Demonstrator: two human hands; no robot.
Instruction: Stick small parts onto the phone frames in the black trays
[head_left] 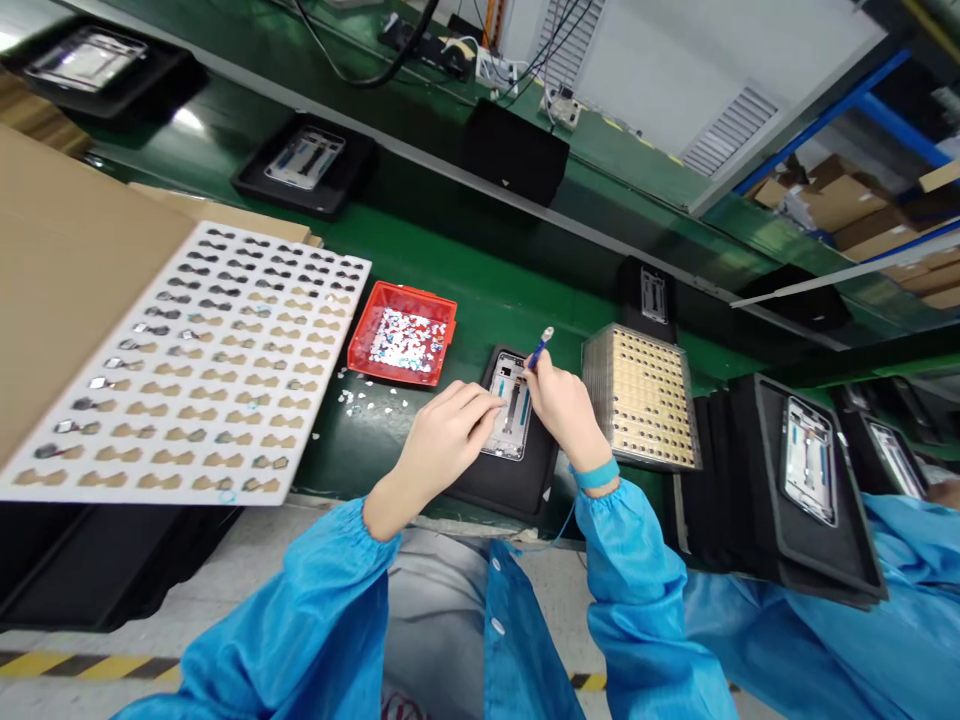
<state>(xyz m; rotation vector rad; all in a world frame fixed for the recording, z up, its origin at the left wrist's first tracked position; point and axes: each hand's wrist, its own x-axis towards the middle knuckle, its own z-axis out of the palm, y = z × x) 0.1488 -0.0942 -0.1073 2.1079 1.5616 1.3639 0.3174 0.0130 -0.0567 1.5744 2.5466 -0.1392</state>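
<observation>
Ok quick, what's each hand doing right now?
Left hand: open, fingertips pressing on the phone frame.
Right hand: closed, holding a blue pen-like tool.

— What is the person wearing?
— A bright blue smock (480, 640) with long sleeves, gathered by elastic at the cuffs. It hangs open down the front, with small white snap buttons (495, 626) along one edge.
— Anything on the hands?
— Both are bare. The right wrist carries a teal wrist strap (598, 473), a thin cord trailing from it.
</observation>
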